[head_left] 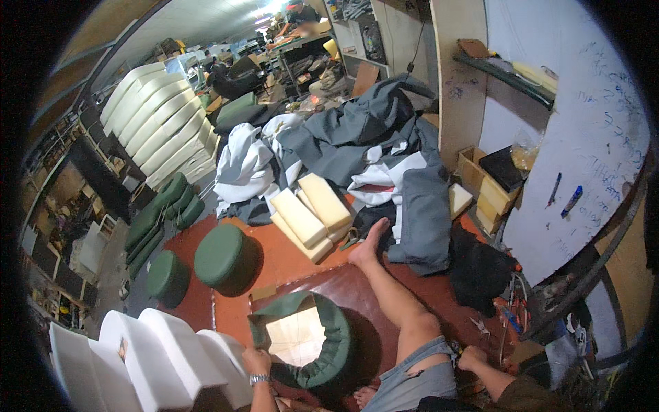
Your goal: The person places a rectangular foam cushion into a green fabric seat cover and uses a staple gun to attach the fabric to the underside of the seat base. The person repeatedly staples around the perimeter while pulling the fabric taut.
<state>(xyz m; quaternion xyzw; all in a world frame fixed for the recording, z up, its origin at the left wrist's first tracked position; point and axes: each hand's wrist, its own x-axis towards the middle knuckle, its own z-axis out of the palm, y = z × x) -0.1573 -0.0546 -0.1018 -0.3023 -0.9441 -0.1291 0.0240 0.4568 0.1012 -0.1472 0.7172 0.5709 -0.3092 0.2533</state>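
A round pouf [336,343] in dark green cover lies upside down on the floor before me. Its cover is gathered in folds over the rim of a pale wooden base [295,336], whose middle is bare. At the pouf's left edge my left hand [257,360], wearing a metal watch, grips the green cover; its fingertips are partly hidden. Beside my bent knee, my right hand [472,358] is closed around a small dark and yellow thing, mostly hidden. Two more green poufs, a larger one [221,257] and a smaller one [167,275], stand farther left.
White foam pieces [158,350] crowd the lower left. Yellow foam blocks [300,218] lie ahead, beside heaped grey fabric [371,123]. Scissors [479,325] rest at right near a black cloth [480,271]. A stack of cream foam [158,123] stands far left. My bare leg stretches across the red floor.
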